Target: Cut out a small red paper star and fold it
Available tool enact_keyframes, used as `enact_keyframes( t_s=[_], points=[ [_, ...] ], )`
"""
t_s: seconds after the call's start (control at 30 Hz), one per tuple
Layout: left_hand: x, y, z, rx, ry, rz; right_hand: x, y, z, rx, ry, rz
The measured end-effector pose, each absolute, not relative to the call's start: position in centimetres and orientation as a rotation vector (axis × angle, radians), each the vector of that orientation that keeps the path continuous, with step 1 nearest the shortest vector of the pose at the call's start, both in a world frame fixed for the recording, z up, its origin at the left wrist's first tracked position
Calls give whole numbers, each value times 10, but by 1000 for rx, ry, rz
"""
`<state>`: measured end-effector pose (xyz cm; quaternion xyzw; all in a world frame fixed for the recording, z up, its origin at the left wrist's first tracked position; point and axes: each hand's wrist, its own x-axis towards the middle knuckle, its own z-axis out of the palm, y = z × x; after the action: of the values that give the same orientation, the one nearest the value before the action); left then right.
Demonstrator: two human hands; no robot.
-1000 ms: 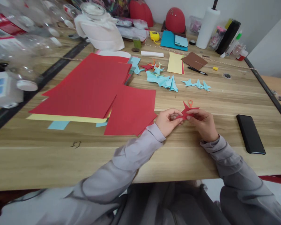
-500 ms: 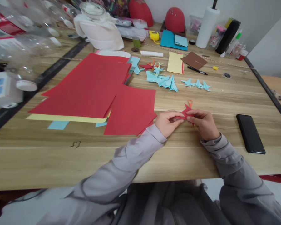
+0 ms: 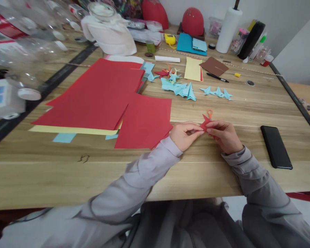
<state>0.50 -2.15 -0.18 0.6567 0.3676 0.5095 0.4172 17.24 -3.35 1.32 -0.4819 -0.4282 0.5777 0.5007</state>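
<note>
Pinched between both hands: a small folded red paper, held just above the wooden table.
Left hand grips its end at 9 o'clock, right hand at 3 o'clock; long axis runs left to right. Orange scissors lie at 12 o'clock, red sheets at 9, black phone at 3, blue folded shapes farther at 11.

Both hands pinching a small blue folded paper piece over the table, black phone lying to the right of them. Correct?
Not quite: the head view shows the folded paper piece is red, not blue; the blue folded pieces lie farther back on the table. The rest holds: left hand and right hand both pinch it, and the black phone lies to their right.
</note>
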Motion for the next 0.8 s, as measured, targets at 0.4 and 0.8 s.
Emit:
enact_keyframes(
  t_s=[0.4, 0.8],
  points=[
    [1, -20, -2, 1813, 841, 1278, 170, -33, 11, -1157, -1087, 1313],
    [5, -21, -2, 1505, 981, 1205, 171, -34, 12, -1191, -1074, 1331]
  ],
)
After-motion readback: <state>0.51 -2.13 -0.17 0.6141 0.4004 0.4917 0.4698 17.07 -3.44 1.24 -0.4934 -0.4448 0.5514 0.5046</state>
